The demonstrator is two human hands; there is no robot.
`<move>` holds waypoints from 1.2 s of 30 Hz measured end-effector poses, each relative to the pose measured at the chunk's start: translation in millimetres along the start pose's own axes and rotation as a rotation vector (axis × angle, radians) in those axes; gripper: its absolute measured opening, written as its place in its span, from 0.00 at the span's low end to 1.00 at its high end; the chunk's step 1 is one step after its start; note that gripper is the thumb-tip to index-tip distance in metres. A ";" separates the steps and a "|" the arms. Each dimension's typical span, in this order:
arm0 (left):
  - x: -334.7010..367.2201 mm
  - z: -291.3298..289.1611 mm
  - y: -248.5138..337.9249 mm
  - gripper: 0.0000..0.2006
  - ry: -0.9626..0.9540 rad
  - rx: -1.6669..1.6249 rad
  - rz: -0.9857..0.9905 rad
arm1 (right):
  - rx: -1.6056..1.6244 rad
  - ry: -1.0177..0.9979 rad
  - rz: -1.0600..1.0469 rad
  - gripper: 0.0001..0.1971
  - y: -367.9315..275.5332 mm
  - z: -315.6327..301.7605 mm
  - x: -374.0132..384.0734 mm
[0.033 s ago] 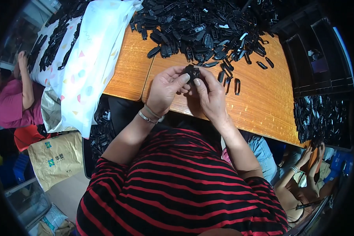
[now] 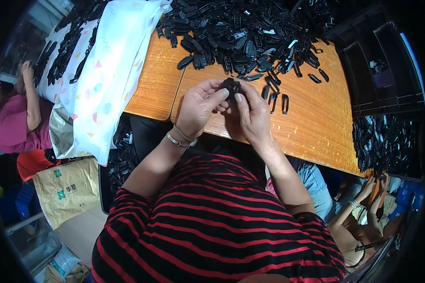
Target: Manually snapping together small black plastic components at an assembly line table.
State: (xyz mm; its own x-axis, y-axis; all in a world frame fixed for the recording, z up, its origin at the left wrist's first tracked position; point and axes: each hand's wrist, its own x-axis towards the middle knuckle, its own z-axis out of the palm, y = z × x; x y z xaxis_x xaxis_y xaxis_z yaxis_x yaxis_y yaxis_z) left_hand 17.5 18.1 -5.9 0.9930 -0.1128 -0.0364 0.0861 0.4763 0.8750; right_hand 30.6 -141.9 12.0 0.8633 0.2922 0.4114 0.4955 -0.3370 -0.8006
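A small black plastic part (image 2: 231, 87) sits between the fingertips of both hands, above the near part of the wooden table (image 2: 311, 122). My left hand (image 2: 202, 103) pinches it from the left, thumb on top. From the right, my right hand (image 2: 255, 111) grips it with thumb and index finger. The fingers cover much of the part, so its exact kind cannot be made out. Just beyond the hands lies a large heap of black plastic clip-like pieces (image 2: 241, 37). A few loose oblong frames (image 2: 284, 104) lie right of my right hand.
A white patterned cloth (image 2: 108, 70) hangs over the table's left side. At the right stand a black crate (image 2: 387, 70) and another heap of black pieces (image 2: 382, 141). Two co-workers' arms (image 2: 30, 94) and hands (image 2: 363, 188) show at left and right. A brown paper sack (image 2: 71, 188) lies lower left.
My right thumb has shifted very slightly on the black part, and the part has tilted a little. A co-worker's hands at the right have moved slightly.
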 end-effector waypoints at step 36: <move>-12.5 10.8 -8.7 0.11 0.080 0.126 0.109 | -0.380 0.029 -0.126 0.16 -19.8 -8.6 -3.8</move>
State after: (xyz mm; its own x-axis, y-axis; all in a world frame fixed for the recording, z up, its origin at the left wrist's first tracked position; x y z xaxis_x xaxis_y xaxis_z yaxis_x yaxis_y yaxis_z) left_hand 3.5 6.0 -7.9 0.9996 0.0056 0.0281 -0.0282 0.3681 0.9294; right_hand 18.3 -144.1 30.0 0.7930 0.3291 0.5127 0.5932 -0.6089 -0.5266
